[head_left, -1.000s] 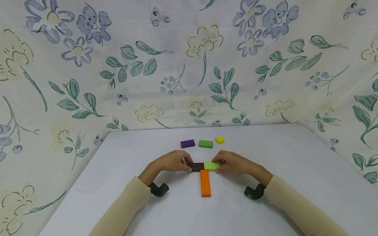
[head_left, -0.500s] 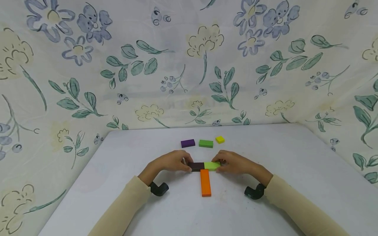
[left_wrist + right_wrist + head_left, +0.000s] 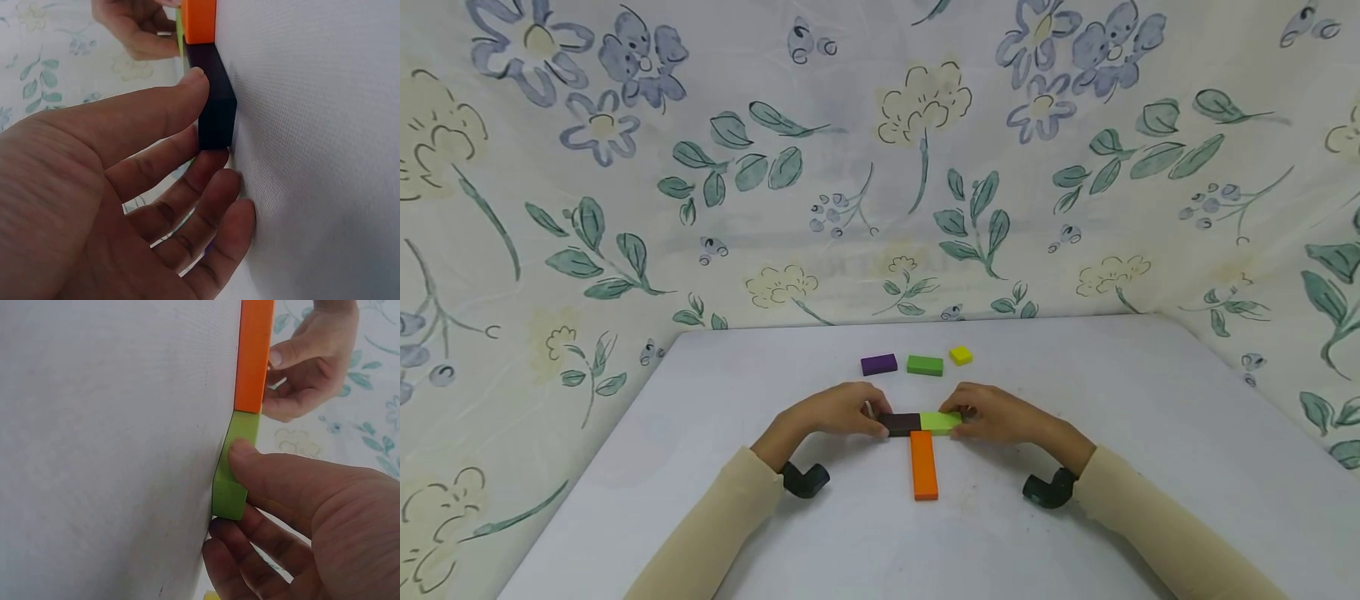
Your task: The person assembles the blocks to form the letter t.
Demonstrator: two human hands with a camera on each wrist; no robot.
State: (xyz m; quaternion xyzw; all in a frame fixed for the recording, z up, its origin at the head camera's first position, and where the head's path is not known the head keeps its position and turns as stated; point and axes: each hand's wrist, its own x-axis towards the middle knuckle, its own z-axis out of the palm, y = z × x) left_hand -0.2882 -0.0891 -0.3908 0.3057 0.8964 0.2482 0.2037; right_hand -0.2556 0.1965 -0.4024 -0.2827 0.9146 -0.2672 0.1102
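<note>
My left hand (image 3: 842,409) pinches the outer end of a dark brown block (image 3: 901,424), thumb on the near side and fingers behind. Opposite it, my right hand (image 3: 992,412) pinches the outer end of a light green block (image 3: 937,422) in the same way. The two blocks lie end to end on the table. From beneath their joint an orange block (image 3: 924,467) runs toward me, its far end against them, forming a T. In the left wrist view the brown block (image 3: 215,94) meets the orange one; in the right wrist view the green block (image 3: 237,456) does.
Behind the hands, a purple block (image 3: 878,365), a green block (image 3: 925,366) and a small yellow block (image 3: 961,356) lie in a loose row on the white table (image 3: 760,358). A flower-printed cloth (image 3: 850,167) hangs beyond the table's far edge.
</note>
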